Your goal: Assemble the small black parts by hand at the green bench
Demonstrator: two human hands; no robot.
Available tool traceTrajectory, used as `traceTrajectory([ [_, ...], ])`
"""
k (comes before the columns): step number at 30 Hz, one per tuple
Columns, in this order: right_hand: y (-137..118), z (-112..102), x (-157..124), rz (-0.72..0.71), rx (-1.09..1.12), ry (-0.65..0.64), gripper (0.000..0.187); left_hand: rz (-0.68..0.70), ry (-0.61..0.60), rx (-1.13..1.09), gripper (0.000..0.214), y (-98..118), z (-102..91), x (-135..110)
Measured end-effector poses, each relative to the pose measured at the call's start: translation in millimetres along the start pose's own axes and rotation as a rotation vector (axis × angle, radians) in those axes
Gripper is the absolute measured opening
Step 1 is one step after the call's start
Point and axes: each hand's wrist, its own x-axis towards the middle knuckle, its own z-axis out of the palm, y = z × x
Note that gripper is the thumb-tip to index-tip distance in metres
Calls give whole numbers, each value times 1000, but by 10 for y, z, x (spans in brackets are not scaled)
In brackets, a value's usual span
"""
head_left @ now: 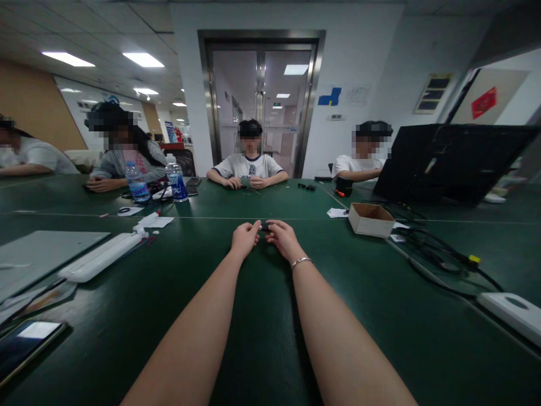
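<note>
Over the middle of the green table, both of my arms reach forward and my hands meet. Between them is a small black object with a shiny, silvery end, too small to name. My left hand pinches its silvery end between thumb and fingers. My right hand grips the dark end, fingers curled, with a silver bracelet on that wrist. Fingers cover much of the object.
At left lie a laptop, a white long case and a phone. Two bottles stand beyond. At right are a cardboard box, black cables, a power strip and a monitor. Several people sit around the table.
</note>
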Motion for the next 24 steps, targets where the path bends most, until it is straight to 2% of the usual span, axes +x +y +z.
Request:
traceTrajectory([
  [9,-24,21,1,5,28,4,19,127,-44,425,53,94,-122,-108],
  [24,-14,-9,5,31,20,-49,20,112,-14,370,51,70,-131,-90],
])
